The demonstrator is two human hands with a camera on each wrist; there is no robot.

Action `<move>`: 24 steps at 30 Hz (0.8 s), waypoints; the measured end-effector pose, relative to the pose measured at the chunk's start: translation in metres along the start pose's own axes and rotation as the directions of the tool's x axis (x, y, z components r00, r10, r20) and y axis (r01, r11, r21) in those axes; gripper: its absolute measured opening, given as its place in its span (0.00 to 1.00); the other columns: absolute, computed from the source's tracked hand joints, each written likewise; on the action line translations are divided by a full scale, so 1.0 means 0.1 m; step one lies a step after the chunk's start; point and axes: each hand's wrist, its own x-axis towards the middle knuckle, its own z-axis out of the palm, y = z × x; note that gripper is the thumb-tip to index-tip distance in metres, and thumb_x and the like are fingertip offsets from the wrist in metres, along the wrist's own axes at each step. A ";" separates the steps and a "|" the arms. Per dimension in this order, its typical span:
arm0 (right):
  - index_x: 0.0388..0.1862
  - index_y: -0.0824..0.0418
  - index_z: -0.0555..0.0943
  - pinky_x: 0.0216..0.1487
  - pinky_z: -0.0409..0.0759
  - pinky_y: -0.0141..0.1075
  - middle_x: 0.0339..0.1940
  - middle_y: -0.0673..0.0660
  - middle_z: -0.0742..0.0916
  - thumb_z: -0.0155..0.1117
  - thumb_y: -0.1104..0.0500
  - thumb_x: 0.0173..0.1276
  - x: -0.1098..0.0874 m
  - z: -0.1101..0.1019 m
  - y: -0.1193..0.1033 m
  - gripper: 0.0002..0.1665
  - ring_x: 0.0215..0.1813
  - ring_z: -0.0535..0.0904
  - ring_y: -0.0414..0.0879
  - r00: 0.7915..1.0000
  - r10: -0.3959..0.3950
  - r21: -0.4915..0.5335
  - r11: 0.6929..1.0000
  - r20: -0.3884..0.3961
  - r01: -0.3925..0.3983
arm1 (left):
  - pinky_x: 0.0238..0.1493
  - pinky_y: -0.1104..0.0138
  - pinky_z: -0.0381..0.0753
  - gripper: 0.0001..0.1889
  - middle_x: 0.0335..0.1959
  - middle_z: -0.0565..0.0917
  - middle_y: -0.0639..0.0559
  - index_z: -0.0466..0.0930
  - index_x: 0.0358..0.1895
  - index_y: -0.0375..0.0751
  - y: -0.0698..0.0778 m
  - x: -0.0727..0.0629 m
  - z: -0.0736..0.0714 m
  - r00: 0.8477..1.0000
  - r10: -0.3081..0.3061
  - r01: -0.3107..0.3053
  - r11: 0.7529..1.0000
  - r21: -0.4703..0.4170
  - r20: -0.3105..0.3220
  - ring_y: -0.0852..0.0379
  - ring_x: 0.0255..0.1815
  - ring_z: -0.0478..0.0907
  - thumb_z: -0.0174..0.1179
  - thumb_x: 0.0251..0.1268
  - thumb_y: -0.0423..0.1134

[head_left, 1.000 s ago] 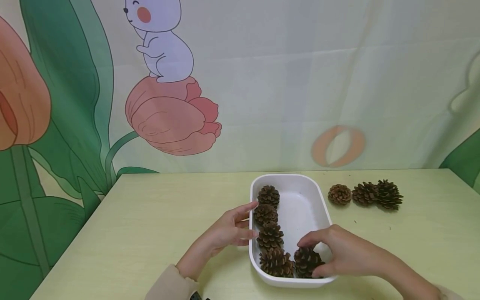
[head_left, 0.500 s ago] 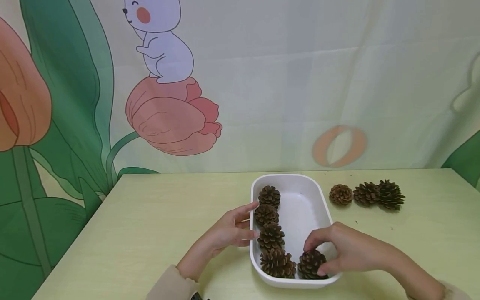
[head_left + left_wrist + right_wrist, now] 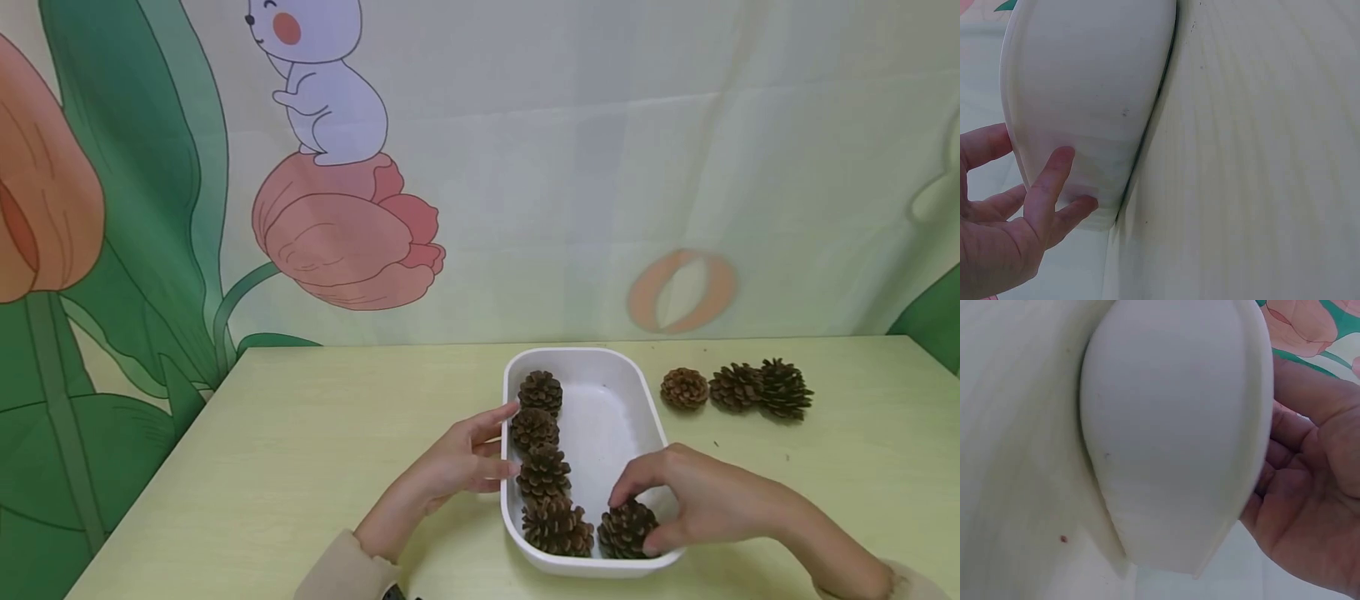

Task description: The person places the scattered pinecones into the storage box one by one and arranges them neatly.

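Observation:
My left hand (image 3: 457, 457) grips the left wall of a white tray (image 3: 577, 565), with two fingertips over the rim and other fingers against the outside, as the left wrist view shows. Inside, brown pine cones (image 3: 543, 473) stand in a column along the left wall, down to the near left corner. My right hand (image 3: 701, 500) reaches over the right rim and holds a pine cone (image 3: 626, 529) between fingertips and thumb at the near right corner. In the right wrist view the tray's outer wall (image 3: 1172, 437) hides that cone and the fingertips.
Beyond the tray's right side, a small round pine cone (image 3: 684, 389) and two larger pine cones (image 3: 783, 390) lie near the back of the pale wooden table (image 3: 337, 417). A printed curtain (image 3: 525, 208) hangs behind the table's far edge.
My right hand has shifted the held pine cone slightly right, widening the gap from the near left corner cones. It is nearly still since half a second ago. My left hand stays on the tray.

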 end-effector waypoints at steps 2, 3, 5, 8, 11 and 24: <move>0.42 0.51 0.80 0.46 0.79 0.37 0.41 0.41 0.83 0.71 0.57 0.51 0.01 0.01 0.00 0.17 0.47 0.78 0.38 1.000 -0.015 0.017 1.000 -0.006 0.015 | 0.46 0.53 0.78 0.39 0.66 0.59 0.31 0.53 0.70 0.42 0.00 0.00 0.00 1.000 0.001 -0.001 1.000 0.006 -0.003 0.39 0.57 0.70 0.57 0.54 0.22; 0.42 0.51 0.80 0.46 0.79 0.37 0.41 0.41 0.83 0.71 0.56 0.51 0.02 0.02 0.00 0.17 0.47 0.78 0.38 1.000 -0.016 0.027 0.999 -0.007 0.016 | 0.46 0.53 0.78 0.39 0.66 0.59 0.31 0.53 0.70 0.42 0.00 -0.01 0.00 1.000 0.002 -0.002 1.000 0.008 -0.003 0.38 0.57 0.70 0.57 0.54 0.22; 0.42 0.51 0.80 0.46 0.78 0.36 0.41 0.41 0.83 0.71 0.55 0.52 0.02 0.03 0.00 0.17 0.47 0.78 0.37 1.000 -0.009 0.032 0.999 -0.008 0.009 | 0.46 0.52 0.78 0.39 0.66 0.58 0.31 0.53 0.70 0.42 -0.01 -0.01 0.00 1.000 0.003 -0.003 1.000 0.008 -0.002 0.38 0.58 0.70 0.57 0.55 0.22; 0.42 0.50 0.80 0.46 0.78 0.36 0.42 0.41 0.82 0.72 0.56 0.50 0.02 0.03 0.00 0.18 0.47 0.77 0.37 1.000 -0.015 0.014 1.000 -0.011 0.015 | 0.46 0.52 0.78 0.39 0.66 0.59 0.31 0.53 0.70 0.42 -0.01 0.00 0.00 1.000 0.004 -0.004 1.000 0.007 0.000 0.39 0.57 0.70 0.57 0.55 0.22; 0.42 0.51 0.79 0.46 0.78 0.36 0.42 0.41 0.81 0.72 0.56 0.48 0.02 0.02 0.00 0.20 0.46 0.76 0.37 0.999 -0.034 -0.008 0.999 -0.010 0.034 | 0.46 0.52 0.78 0.39 0.66 0.59 0.31 0.53 0.70 0.42 -0.01 0.01 0.00 1.000 0.003 -0.003 1.000 0.005 0.002 0.39 0.57 0.70 0.57 0.55 0.22; 0.47 0.52 0.79 0.46 0.77 0.33 0.46 0.48 0.82 0.70 0.53 0.53 0.00 -0.04 0.05 0.21 0.49 0.76 0.38 0.992 -0.073 0.016 0.997 -0.101 0.075 | 0.46 0.52 0.78 0.39 0.67 0.58 0.32 0.53 0.70 0.42 0.00 0.00 0.01 1.000 -0.001 0.001 1.000 0.012 -0.001 0.38 0.58 0.69 0.58 0.54 0.22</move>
